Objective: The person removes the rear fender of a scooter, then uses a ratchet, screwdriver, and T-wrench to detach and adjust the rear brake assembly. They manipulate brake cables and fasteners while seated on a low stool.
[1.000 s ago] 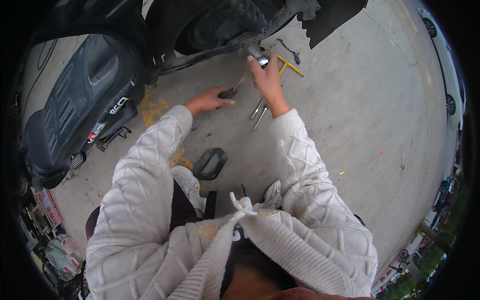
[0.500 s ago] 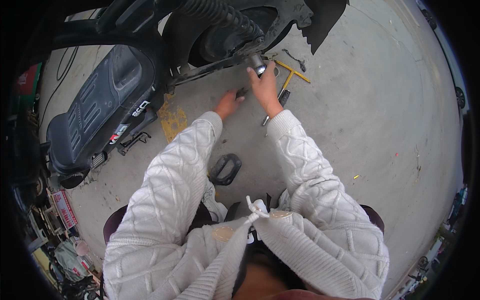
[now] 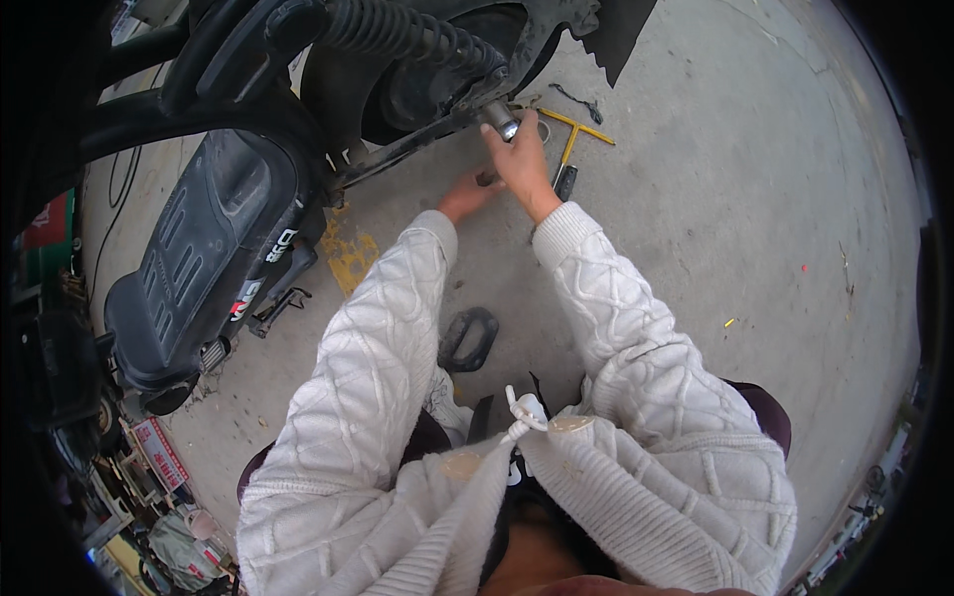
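My right hand (image 3: 522,159) grips a silver metal cylinder (image 3: 500,117) at the underside of the scooter, just below the lower end of a coil shock (image 3: 437,45). Slightly lower and left, my left hand (image 3: 467,194) is closed on a dark tool (image 3: 486,177), partly hidden behind my right hand. Beside them on the concrete lie a yellow T-handle wrench (image 3: 576,129), a black-handled tool (image 3: 566,182) and a dark twisted piece (image 3: 586,104).
The scooter's black footboard and body (image 3: 204,248) fill the upper left. A black oval ring (image 3: 482,338) lies near my feet. Cables (image 3: 124,199) and clutter with a red-and-white sign (image 3: 159,452) are at the left. Concrete floor (image 3: 755,199) stretches right toward vehicles at the rim.
My left hand has moved up and right, close to my right hand, with the dark tool. My right hand keeps hold of the cylinder under the scooter. The view has shifted slightly.
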`<move>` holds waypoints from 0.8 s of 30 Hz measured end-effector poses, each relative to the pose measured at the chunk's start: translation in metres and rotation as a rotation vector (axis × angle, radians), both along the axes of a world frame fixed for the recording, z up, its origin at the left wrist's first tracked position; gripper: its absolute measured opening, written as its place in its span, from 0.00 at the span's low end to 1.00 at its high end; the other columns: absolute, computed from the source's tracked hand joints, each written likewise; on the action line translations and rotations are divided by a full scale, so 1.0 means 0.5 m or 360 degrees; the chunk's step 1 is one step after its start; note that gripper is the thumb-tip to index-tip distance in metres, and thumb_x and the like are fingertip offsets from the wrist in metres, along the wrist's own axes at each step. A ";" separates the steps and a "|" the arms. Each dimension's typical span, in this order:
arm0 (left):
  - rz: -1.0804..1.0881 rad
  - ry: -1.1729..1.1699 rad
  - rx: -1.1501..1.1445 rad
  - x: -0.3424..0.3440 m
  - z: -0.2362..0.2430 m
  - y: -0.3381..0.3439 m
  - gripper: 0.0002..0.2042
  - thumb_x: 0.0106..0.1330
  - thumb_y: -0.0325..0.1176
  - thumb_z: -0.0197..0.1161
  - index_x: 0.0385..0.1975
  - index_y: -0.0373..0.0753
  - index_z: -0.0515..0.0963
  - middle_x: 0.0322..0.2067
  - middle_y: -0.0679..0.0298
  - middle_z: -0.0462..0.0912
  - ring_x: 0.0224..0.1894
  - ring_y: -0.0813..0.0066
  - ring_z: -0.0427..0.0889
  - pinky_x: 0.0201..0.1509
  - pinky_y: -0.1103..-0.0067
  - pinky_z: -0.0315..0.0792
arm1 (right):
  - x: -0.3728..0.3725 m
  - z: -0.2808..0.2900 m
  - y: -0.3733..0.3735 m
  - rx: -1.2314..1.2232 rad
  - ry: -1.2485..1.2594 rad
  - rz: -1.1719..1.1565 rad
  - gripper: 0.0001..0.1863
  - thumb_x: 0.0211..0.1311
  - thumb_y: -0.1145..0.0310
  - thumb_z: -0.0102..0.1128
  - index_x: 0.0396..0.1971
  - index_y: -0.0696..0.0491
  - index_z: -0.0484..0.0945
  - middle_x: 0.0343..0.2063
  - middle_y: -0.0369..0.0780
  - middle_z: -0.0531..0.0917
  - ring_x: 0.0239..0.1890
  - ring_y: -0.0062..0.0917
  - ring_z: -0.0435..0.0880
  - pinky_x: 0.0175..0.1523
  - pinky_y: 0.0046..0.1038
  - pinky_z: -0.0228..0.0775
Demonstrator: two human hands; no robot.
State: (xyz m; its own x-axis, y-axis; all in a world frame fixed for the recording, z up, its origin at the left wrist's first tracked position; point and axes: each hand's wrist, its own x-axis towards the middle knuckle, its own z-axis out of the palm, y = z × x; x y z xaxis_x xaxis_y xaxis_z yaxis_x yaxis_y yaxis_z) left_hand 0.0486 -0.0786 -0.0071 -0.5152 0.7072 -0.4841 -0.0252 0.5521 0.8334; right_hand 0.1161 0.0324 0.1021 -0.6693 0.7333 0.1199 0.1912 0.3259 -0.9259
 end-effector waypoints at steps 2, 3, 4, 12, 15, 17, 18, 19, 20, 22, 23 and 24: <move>-0.0089 0.0152 -0.0113 -0.011 0.026 -0.037 0.28 0.56 0.42 0.67 0.54 0.32 0.71 0.51 0.50 0.77 0.54 0.63 0.76 0.55 0.72 0.68 | -0.006 0.009 0.006 -0.0090 0.0042 -0.0022 0.22 0.56 0.61 0.63 0.39 0.64 0.68 0.28 0.49 0.79 0.29 0.37 0.78 0.36 0.34 0.69; -0.0121 0.0227 -0.0184 -0.013 0.041 -0.053 0.28 0.55 0.42 0.68 0.53 0.32 0.71 0.49 0.50 0.78 0.53 0.63 0.76 0.54 0.72 0.68 | -0.007 0.015 0.010 -0.0110 0.0083 -0.0008 0.21 0.57 0.60 0.63 0.37 0.63 0.69 0.27 0.48 0.80 0.26 0.35 0.78 0.33 0.33 0.69; -0.0154 0.0266 -0.0183 -0.010 0.059 -0.067 0.27 0.56 0.43 0.68 0.50 0.31 0.72 0.46 0.52 0.79 0.50 0.66 0.77 0.52 0.73 0.69 | -0.004 0.021 0.013 -0.0138 0.0118 0.0016 0.20 0.57 0.59 0.63 0.34 0.62 0.70 0.27 0.47 0.80 0.24 0.32 0.78 0.30 0.32 0.69; -0.0332 0.0689 -0.0504 -0.007 0.299 -0.141 0.19 0.58 0.45 0.66 0.32 0.31 0.74 0.25 0.58 0.76 0.29 0.70 0.73 0.37 0.72 0.69 | 0.019 0.040 0.037 -0.1652 0.0282 0.0394 0.16 0.59 0.58 0.60 0.29 0.57 0.71 0.21 0.38 0.76 0.12 0.19 0.70 0.14 0.22 0.52; -0.0677 0.0924 -0.0716 -0.030 0.395 -0.124 0.17 0.57 0.42 0.65 0.30 0.32 0.74 0.23 0.53 0.76 0.27 0.64 0.75 0.36 0.72 0.69 | 0.017 0.041 0.031 -0.2008 0.0471 0.0393 0.15 0.61 0.58 0.58 0.32 0.55 0.69 0.25 0.42 0.79 0.11 0.19 0.63 0.14 0.20 0.46; -0.0878 0.1052 -0.0861 -0.041 0.447 -0.105 0.17 0.56 0.41 0.65 0.29 0.31 0.74 0.23 0.50 0.76 0.28 0.59 0.76 0.36 0.71 0.70 | 0.017 0.041 0.027 -0.2258 0.0582 0.0348 0.15 0.62 0.57 0.57 0.32 0.54 0.68 0.26 0.43 0.79 0.11 0.19 0.60 0.15 0.20 0.43; -0.0952 0.1150 -0.0936 -0.051 0.475 -0.099 0.16 0.56 0.40 0.64 0.30 0.30 0.74 0.24 0.48 0.76 0.28 0.57 0.77 0.36 0.70 0.70 | 0.020 0.042 0.026 -0.2333 0.0606 0.0414 0.15 0.62 0.56 0.56 0.32 0.54 0.68 0.25 0.42 0.78 0.12 0.18 0.60 0.15 0.19 0.43; -0.0989 0.1089 -0.1044 -0.052 0.490 -0.090 0.17 0.55 0.41 0.64 0.31 0.29 0.75 0.25 0.47 0.78 0.31 0.54 0.79 0.38 0.70 0.70 | 0.019 0.043 0.027 -0.2379 0.0619 0.0402 0.15 0.62 0.56 0.56 0.32 0.53 0.68 0.23 0.41 0.77 0.12 0.18 0.60 0.15 0.19 0.43; -0.0959 0.1033 -0.0975 -0.051 0.498 -0.085 0.18 0.55 0.41 0.65 0.31 0.29 0.74 0.25 0.47 0.77 0.30 0.56 0.78 0.37 0.70 0.70 | 0.017 0.043 0.033 -0.2404 0.0648 0.0374 0.16 0.63 0.56 0.56 0.32 0.53 0.68 0.22 0.40 0.76 0.12 0.18 0.60 0.15 0.19 0.43; -0.0891 0.0964 -0.0828 -0.049 0.496 -0.091 0.18 0.54 0.41 0.65 0.30 0.29 0.74 0.24 0.48 0.76 0.29 0.58 0.77 0.37 0.71 0.70 | 0.010 0.043 0.044 -0.1998 0.0411 0.0282 0.17 0.64 0.54 0.54 0.32 0.54 0.70 0.20 0.37 0.73 0.13 0.18 0.63 0.16 0.20 0.49; -0.0730 0.0849 -0.0800 -0.048 0.485 -0.100 0.17 0.54 0.41 0.66 0.26 0.30 0.72 0.20 0.55 0.73 0.25 0.68 0.73 0.34 0.73 0.68 | 0.006 0.043 0.046 -0.1810 0.0281 0.0239 0.18 0.65 0.53 0.52 0.33 0.55 0.72 0.19 0.36 0.72 0.13 0.18 0.65 0.17 0.20 0.51; -0.0660 0.0747 -0.0766 -0.051 0.465 -0.109 0.17 0.53 0.41 0.66 0.25 0.32 0.72 0.19 0.58 0.71 0.25 0.71 0.70 0.33 0.74 0.67 | 0.000 0.044 0.046 -0.1643 0.0127 0.0216 0.19 0.65 0.52 0.51 0.33 0.55 0.73 0.18 0.34 0.71 0.13 0.18 0.67 0.17 0.20 0.54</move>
